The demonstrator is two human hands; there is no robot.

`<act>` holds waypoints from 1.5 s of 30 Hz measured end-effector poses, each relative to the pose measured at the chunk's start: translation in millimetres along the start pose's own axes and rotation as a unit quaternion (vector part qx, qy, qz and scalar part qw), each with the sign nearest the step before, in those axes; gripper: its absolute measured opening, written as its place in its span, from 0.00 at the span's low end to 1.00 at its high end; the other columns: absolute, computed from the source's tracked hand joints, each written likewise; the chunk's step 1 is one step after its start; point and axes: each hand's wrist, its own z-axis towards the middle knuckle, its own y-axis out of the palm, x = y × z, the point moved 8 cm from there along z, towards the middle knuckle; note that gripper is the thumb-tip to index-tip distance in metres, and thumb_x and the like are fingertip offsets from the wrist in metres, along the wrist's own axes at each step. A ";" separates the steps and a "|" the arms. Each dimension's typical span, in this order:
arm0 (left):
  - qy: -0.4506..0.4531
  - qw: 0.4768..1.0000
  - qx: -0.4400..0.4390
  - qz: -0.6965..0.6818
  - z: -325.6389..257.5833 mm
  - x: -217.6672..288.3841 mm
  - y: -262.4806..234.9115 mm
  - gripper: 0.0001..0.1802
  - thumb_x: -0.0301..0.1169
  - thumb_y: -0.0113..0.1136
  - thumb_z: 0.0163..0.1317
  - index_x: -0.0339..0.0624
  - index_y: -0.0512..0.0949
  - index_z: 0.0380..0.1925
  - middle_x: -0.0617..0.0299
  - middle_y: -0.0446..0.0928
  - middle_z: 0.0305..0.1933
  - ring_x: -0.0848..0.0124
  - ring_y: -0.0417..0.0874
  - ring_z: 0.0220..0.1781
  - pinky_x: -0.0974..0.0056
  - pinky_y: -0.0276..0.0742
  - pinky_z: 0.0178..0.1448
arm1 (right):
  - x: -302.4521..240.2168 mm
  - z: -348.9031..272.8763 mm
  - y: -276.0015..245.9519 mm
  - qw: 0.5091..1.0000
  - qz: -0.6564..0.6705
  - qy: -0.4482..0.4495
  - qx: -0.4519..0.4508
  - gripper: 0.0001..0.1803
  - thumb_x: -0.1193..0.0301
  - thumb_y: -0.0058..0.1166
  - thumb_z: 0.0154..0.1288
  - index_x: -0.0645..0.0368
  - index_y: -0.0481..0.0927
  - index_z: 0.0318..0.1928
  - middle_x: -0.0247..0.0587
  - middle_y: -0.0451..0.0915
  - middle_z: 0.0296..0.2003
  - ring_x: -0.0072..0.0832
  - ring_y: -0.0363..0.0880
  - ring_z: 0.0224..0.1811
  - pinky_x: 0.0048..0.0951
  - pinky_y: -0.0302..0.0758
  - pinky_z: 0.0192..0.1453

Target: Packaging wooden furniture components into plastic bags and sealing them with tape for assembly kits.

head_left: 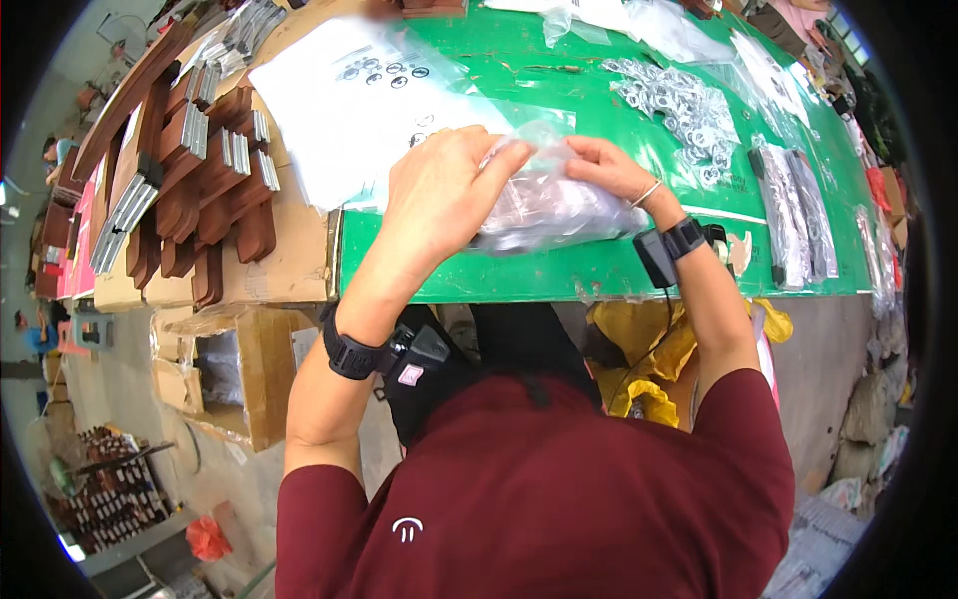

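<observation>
Evidently the step in hand was working the mouth of one clear bag (564, 215), held over the green bench (449, 285); its contents were too blurred to count. Far left of that bag lay brown slats (180, 215), more than ten but too overlapped for an exact tally. One cardboard box (274, 369) stood lower, left of the bag, and one white plastic spread (319, 110) lay beyond it, leftward. At the bag's left end, the left hand (444, 185) had its grip pinching film; at its right, the right hand's (619, 172) grip pinched film too (both fingertips slightly smeared). Beyond the bag, rightward, was one heap of small clear packets (689, 110), uncounted; farther right, two wrapped packs (793, 215). The next move probably called for drawing the film snug and folding it over.
</observation>
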 end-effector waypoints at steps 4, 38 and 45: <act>-0.078 0.991 -0.013 -0.109 28.3 -60.4 8.9 0.23 0.46 0.50 0.73 0.41 0.87 0.44 0.57 0.84 0.32 0.71 0.81 0.35 0.64 0.74 0.46 | 7.3 15.7 -13.2 0.990 -0.140 0.009 0.015 0.18 0.58 0.55 0.75 0.63 0.84 0.46 0.26 0.81 0.40 0.15 0.73 0.42 0.22 0.72 0.51; 0.046 0.859 0.048 -0.508 21.9 -30.6 6.8 0.68 0.23 0.76 0.52 0.53 0.33 0.80 0.49 0.66 0.71 0.62 0.73 0.67 0.60 0.71 0.69 | 0.9 20.3 -0.4 0.967 0.175 -0.059 0.173 0.20 0.59 0.48 0.79 0.64 0.82 0.50 0.29 0.85 0.41 0.16 0.79 0.39 0.22 0.77 0.45; -0.054 0.922 0.033 -0.383 -45.0 -135.7 32.9 0.59 0.34 0.78 0.51 0.45 0.50 0.79 0.46 0.69 0.70 0.60 0.73 0.68 0.59 0.67 0.72 | -17.4 25.4 22.0 0.937 -0.312 -0.087 0.132 0.19 0.52 0.52 0.72 0.53 0.87 0.44 0.44 0.85 0.34 0.38 0.83 0.37 0.35 0.77 0.44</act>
